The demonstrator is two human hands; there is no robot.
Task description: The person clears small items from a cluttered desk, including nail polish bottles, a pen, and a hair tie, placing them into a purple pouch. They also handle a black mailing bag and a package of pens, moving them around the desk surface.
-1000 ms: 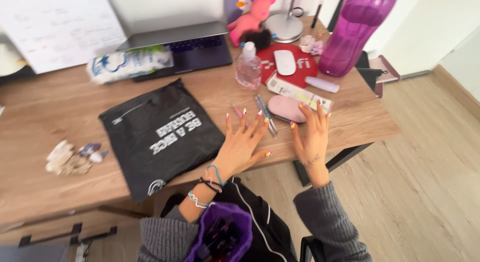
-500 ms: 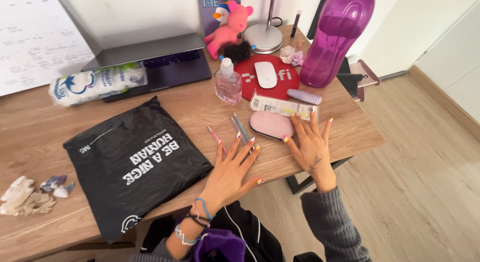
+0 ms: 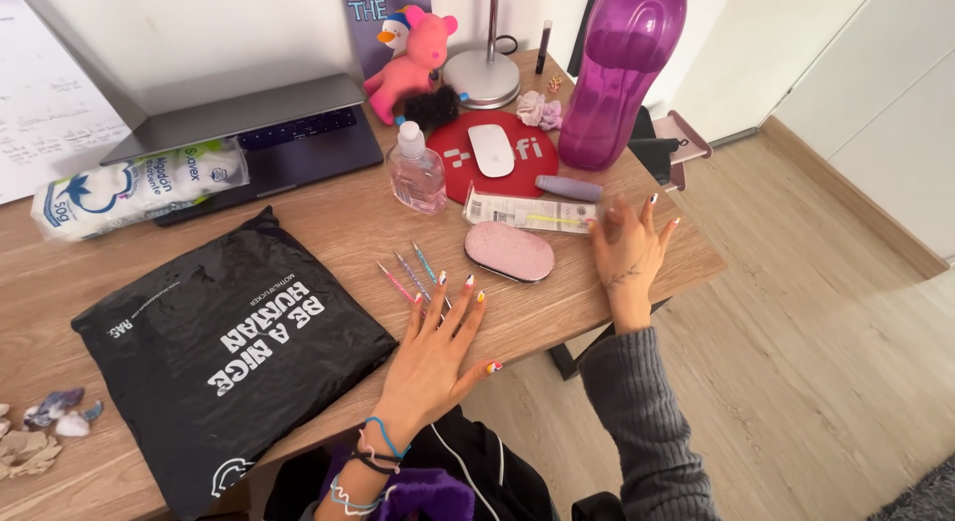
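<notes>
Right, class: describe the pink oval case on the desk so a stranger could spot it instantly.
Start at the tall purple plastic bottle at the wooden desk's far right. Come toward the near edge, past the round red mouse pad and the long white box. The speckled pink oval case lies flat there, the only rounded, pebble-shaped thing.

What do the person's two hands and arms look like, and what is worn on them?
The left hand has long multicoloured painted nails and several thin cord bracelets, blue, black and white, at the wrist. The right hand has similar nails, a small dark marking on its back, and a grey ribbed knit sleeve.
</notes>
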